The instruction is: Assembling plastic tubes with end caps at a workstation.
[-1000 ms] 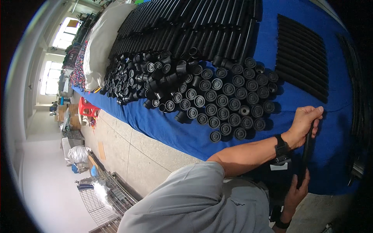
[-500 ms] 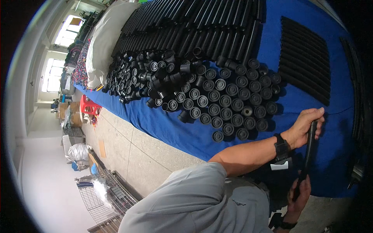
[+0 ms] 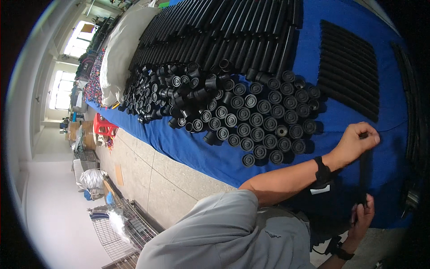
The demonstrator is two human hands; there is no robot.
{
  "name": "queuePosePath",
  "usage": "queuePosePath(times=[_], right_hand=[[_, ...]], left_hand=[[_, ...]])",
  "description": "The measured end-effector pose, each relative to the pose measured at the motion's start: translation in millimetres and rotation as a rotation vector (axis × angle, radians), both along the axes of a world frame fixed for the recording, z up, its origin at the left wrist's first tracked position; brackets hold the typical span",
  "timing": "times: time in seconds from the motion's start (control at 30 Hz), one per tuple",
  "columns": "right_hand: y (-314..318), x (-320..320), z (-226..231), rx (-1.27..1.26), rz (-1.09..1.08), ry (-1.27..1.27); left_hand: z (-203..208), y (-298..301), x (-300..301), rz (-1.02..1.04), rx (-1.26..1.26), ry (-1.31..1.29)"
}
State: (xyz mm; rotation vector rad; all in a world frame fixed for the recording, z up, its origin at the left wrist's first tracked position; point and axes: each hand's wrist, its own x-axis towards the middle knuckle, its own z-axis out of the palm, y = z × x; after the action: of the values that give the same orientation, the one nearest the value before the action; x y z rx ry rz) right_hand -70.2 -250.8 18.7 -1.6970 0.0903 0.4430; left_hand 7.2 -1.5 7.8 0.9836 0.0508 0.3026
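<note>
My left hand (image 3: 356,142) is closed round the upper end of a black tube (image 3: 365,172), at the right part of the blue cloth. The tube runs from it down to my right hand (image 3: 363,217), whose curled fingers hold its lower end. Dark shadow blurs much of the tube, and the fingers partly hide both ends. Left of my left hand, many round black caps (image 3: 256,119) stand in loose rows, most with ringed faces up. Beyond my left hand lies a flat row of dark ribbed tubes (image 3: 349,67).
Long black tubes (image 3: 251,27) are stacked at the far side of the blue cloth (image 3: 206,157). A heap of small black fittings (image 3: 154,92) lies beside a white sack (image 3: 118,62). Dark strips (image 3: 410,98) and a metal part (image 3: 412,197) sit at the right edge. A red stool (image 3: 104,125) stands on the floor.
My right hand has moved up and to the right with the tube's lower end, so the tube hangs straighter in view. My left hand has shifted slightly right. The view moved a little.
</note>
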Motion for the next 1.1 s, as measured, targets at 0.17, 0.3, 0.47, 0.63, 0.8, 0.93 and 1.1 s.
queuePosePath(times=[0.17,0.3,0.47,0.63,0.8,0.93,1.1], right_hand=[[6,-21,-4,0.151,-0.327,0.189],[3,-18,-7,0.030,-0.033,-0.122],[11,-22,-15,-0.677,0.126,-0.668],[-9,-18,15,0.277,0.056,0.400],[13,-18,-12,-0.649,0.129,-0.817],[-7,-16,0,-0.128,-0.099,-0.105],[2,-14,14,-0.170,-0.145,0.036]], left_hand=[[21,12,-11,-0.191,0.140,0.050],[14,6,-8,-0.205,0.137,0.066],[13,4,-9,-0.142,0.195,0.182],[7,3,-5,-0.203,0.027,0.104],[1,0,-3,-0.062,0.209,0.158],[3,7,-3,-0.080,0.218,0.196],[-1,-2,4,-0.030,0.235,0.124]])
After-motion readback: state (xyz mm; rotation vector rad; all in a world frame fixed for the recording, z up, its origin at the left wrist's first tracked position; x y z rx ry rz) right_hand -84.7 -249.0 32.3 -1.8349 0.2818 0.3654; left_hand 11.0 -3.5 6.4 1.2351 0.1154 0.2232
